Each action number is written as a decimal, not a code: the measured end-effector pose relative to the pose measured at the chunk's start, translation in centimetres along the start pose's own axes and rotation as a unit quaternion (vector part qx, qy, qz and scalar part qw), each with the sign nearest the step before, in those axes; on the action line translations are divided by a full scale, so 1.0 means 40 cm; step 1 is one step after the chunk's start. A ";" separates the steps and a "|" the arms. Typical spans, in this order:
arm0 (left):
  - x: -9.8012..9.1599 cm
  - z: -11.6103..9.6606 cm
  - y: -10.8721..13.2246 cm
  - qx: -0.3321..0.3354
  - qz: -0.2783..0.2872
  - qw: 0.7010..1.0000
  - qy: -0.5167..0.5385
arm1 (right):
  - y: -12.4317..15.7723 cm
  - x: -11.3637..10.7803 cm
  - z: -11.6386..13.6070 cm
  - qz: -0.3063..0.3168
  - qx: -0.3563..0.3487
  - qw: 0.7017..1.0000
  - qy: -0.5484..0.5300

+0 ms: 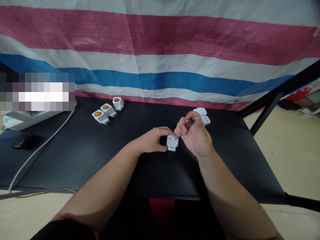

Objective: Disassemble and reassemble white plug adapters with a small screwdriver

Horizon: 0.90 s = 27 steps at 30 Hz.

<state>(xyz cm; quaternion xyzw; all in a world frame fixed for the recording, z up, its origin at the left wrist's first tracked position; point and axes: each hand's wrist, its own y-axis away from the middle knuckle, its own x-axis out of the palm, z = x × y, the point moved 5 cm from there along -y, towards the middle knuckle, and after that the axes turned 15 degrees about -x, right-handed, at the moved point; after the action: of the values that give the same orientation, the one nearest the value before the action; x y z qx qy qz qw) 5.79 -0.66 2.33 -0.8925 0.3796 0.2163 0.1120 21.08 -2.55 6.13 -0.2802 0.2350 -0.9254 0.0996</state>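
Makeshift workshop corner, from where I stand. Evidence: black table (240, 163) against a striped tarp (160, 36), black metal frame (295, 82) at right, pale floor (290, 153), a small hand tool (190, 123) at a white plug-in piece (172, 142), 3 socket units (107, 108) grouped further left. Bit of office too: mouse (25, 141), grey cable (51, 138). Pixelated patch (37, 91) far left, maybe equipment.

Not a word, number or brand comes through readable right now! On the white plastic plug with two metal prongs (172, 142), small dark dots show, no legible characters. Over at the far right, the red-and-white item with a smooth surface (301, 93) carries pale marks, too blurred to call letters. And at the left, coarse grey-and-white pixel squares (43, 91) cover whatever might be readable there.
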 end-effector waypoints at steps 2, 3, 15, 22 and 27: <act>0.001 -0.001 0.000 0.002 0.004 1.000 0.002 | 0.000 0.001 0.001 0.001 -0.015 1.000 0.009; 0.002 -0.002 0.000 0.002 0.006 1.000 0.002 | 0.000 -0.001 0.001 0.001 -0.015 1.000 0.019; 0.000 0.001 0.000 -0.002 0.001 1.000 0.003 | 0.001 0.000 -0.002 0.002 -0.001 1.000 0.019; -0.001 0.000 0.001 -0.010 -0.002 1.000 0.006 | 0.003 -0.003 -0.007 -0.005 0.022 1.000 0.009; -0.002 0.000 0.000 -0.008 -0.001 1.000 0.004 | -0.001 0.000 0.000 -0.016 0.009 0.999 0.033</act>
<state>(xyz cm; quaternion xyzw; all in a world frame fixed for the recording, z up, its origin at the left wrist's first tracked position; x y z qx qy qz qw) 5.74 -0.60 2.38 -0.8947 0.3774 0.2155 0.1033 21.09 -2.50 6.16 -0.2521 0.2251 -0.9378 0.0790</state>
